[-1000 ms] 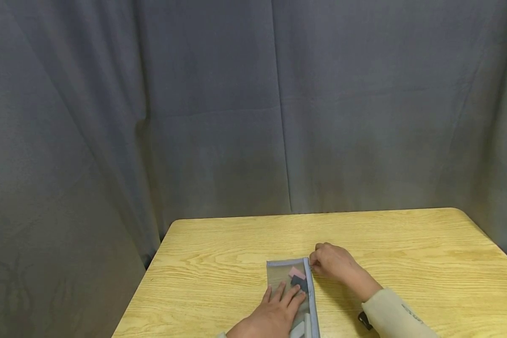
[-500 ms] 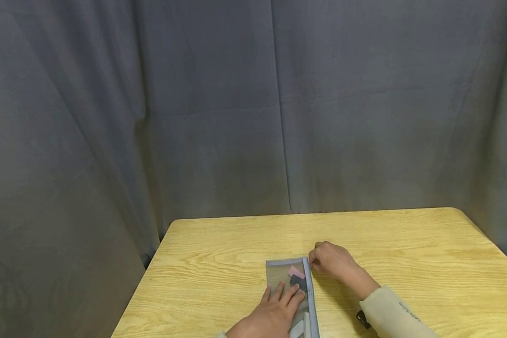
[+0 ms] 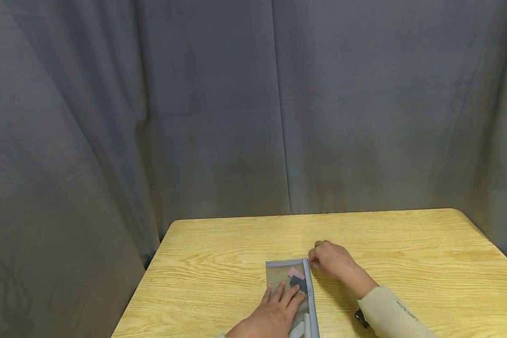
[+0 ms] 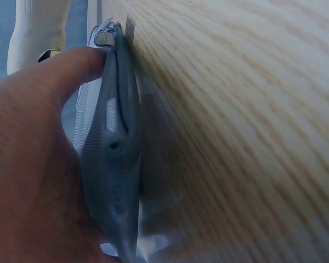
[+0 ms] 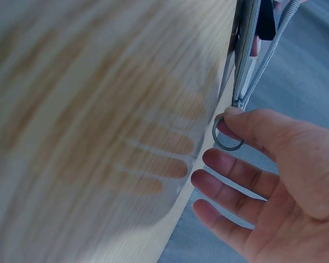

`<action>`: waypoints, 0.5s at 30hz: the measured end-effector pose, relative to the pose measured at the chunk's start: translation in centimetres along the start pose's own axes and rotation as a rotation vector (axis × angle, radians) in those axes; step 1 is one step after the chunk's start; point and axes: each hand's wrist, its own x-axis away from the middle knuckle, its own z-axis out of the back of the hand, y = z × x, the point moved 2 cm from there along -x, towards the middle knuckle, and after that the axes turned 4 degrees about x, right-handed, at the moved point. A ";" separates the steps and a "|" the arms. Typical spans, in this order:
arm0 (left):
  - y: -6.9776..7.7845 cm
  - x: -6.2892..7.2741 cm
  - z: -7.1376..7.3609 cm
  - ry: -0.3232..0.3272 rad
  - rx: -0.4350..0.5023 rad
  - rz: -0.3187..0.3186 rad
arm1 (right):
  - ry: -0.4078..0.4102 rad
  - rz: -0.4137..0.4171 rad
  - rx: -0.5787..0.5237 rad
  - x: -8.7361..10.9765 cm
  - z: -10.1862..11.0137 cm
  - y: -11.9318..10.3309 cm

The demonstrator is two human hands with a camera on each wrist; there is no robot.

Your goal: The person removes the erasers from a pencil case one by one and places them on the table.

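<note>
A grey see-through zip pouch (image 3: 274, 277) with a blue-grey border lies on the table in the head view. My left hand (image 3: 274, 312) rests flat on it with fingers spread, its thumb at the pouch's edge in the left wrist view. My right hand (image 3: 333, 260) is at the pouch's far right corner. There, in the right wrist view, thumb and forefinger pinch the zip pull, whose metal ring (image 5: 226, 148) hangs beside the fingertips. From the slider, the two zip tapes (image 5: 251, 49) run apart. A pink piece (image 3: 295, 272) and a dark piece (image 3: 296, 281) show through the pouch.
Pale bar-like things (image 3: 307, 324) show at the pouch's near end. Beside the right sleeve is a small black object (image 3: 360, 318). The wood-grain table (image 3: 219, 263) ends at a grey curtain (image 3: 219, 141) behind it.
Almost nothing differs. The right forearm has shifted very slightly left, while both hands keep their places on the pouch and at its corner.
</note>
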 end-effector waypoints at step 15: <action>0.0 0.0 -0.1 0.008 -0.002 -0.003 | -0.006 -0.012 0.025 -0.5 0.0 0.1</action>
